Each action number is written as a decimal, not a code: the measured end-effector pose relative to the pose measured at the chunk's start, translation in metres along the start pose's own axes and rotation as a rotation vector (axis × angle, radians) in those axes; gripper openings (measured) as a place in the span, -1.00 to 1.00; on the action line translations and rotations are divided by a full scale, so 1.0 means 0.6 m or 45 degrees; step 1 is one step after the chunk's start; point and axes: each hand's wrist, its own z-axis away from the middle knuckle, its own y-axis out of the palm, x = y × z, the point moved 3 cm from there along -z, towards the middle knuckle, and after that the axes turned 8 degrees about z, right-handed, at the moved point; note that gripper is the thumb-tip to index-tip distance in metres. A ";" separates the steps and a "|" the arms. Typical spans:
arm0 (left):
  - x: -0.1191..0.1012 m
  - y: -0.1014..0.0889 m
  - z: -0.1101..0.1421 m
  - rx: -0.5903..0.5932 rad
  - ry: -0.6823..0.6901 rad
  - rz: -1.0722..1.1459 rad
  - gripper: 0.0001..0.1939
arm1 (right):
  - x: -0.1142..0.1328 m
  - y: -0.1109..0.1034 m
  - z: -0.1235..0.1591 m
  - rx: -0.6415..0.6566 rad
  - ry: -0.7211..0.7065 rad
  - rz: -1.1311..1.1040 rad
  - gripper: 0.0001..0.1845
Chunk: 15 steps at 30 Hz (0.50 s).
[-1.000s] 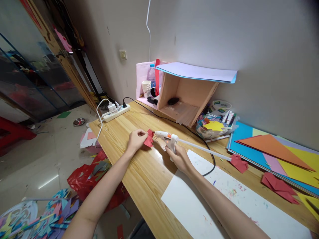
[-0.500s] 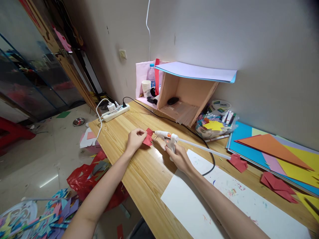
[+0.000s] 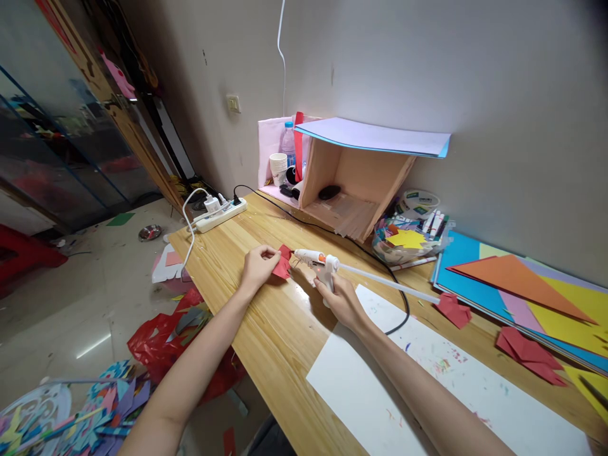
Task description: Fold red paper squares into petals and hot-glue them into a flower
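My left hand (image 3: 259,269) pinches a small piece of folded red paper (image 3: 282,268) just above the wooden table. Wrapped round the handle of a white glue gun (image 3: 325,268) is my right hand (image 3: 341,300). The gun's nozzle points left and meets or nearly meets the paper's right edge; I cannot tell whether it touches. A long glue stick (image 3: 389,283) sticks out of the gun's back. Its far end reaches a second red folded paper (image 3: 453,310). Another red folded paper (image 3: 528,356) lies farther right.
A white power strip (image 3: 221,215) sits at the table's left end, with a black cord (image 3: 304,218) running across the back. Behind stand a cardboard box (image 3: 361,174) and a plastic basket (image 3: 408,244) of scraps and markers. Coloured sheets (image 3: 527,285) and a white sheet (image 3: 380,386) lie to the right.
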 end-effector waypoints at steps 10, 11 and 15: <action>-0.002 0.001 0.001 0.019 0.009 0.001 -0.84 | 0.002 -0.001 -0.001 -0.002 0.008 0.015 -0.67; -0.001 0.001 0.001 0.014 0.012 0.000 -0.84 | 0.002 -0.001 -0.001 -0.004 0.006 0.017 -0.66; 0.000 0.000 0.001 0.007 0.021 0.001 -0.83 | 0.001 0.000 0.000 -0.001 0.015 0.017 -0.66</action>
